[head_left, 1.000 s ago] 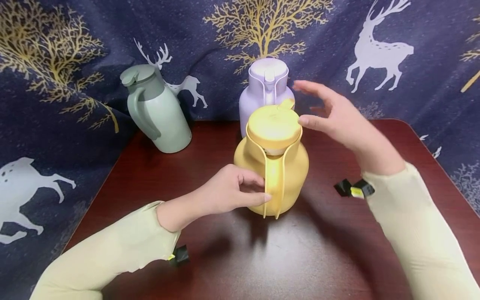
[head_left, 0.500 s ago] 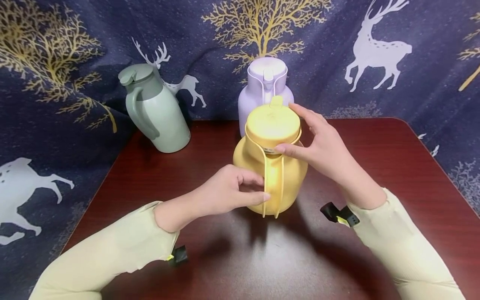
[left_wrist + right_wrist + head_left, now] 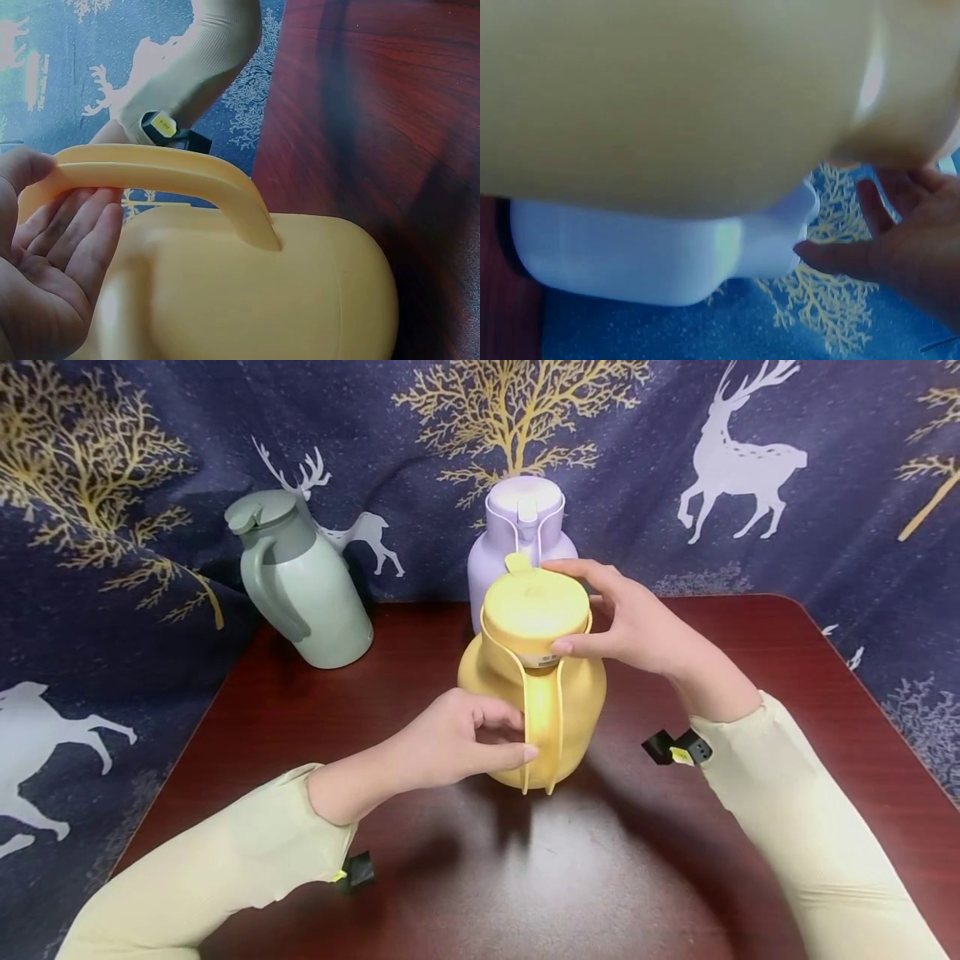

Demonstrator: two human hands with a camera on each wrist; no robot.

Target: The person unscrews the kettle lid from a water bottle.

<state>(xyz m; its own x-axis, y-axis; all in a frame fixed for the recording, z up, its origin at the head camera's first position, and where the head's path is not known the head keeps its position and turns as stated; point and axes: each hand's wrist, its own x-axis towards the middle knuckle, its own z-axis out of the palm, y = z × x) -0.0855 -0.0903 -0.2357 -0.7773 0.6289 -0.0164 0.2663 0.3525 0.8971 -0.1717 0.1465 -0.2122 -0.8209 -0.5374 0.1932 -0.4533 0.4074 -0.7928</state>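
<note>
A yellow thermos jug point(image 3: 581, 718) stands on the table, its handle facing me. My left hand point(image 3: 453, 739) pinches the handle point(image 3: 543, 727), thumb on the near side; the left wrist view shows the fingers point(image 3: 71, 232) curled loosely beneath it. On the jug's mouth sits a round yellow lid point(image 3: 536, 602), its tab point(image 3: 517, 562) pointing back and left. Thumb and fingers of my right hand point(image 3: 645, 627) grip the lid's right side. A pale band with small dark print shows under the lid's front rim. In the right wrist view the jug's body hides most of the lid.
Directly behind stands a lilac jug point(image 3: 498, 552), partly hidden by the yellow one. A green jug point(image 3: 315, 602) stands at the back left of the dark red table point(image 3: 375, 727). A navy cloth point(image 3: 600, 518) with deer and trees hangs behind the table.
My right hand has come from beside the lid to grip it. The lid's tab has swung from the right round to the left. My left hand stays at the handle.
</note>
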